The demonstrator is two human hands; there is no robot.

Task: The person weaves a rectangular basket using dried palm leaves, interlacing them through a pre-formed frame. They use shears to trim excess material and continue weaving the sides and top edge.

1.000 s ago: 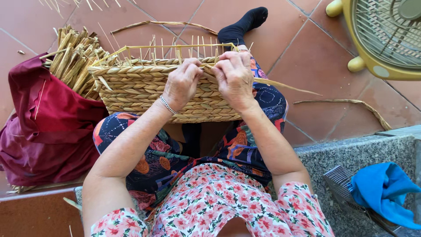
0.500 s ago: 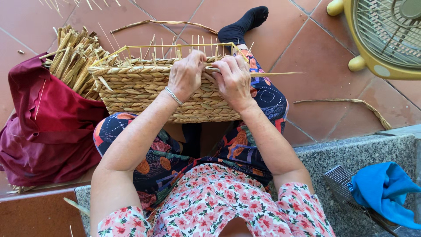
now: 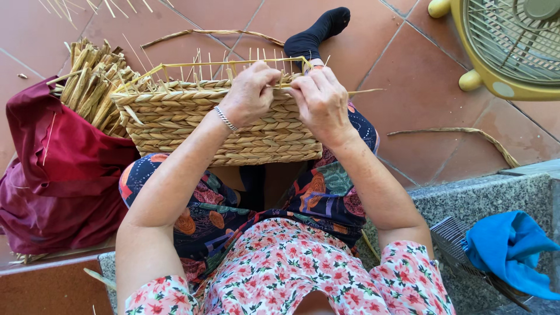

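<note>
Both hands at frame centre on woven basket (image 3: 192, 125) rim — my left hand (image 3: 249, 92) and right hand (image 3: 319, 102) curled shut, pinching a straw strand (image 3: 361, 91).

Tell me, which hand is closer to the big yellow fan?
The right hand. It sits at the basket rim on the side toward the yellow fan, with bare floor between them. The left hand grips the same rim, further from the fan, toward the dark red bag.
</note>
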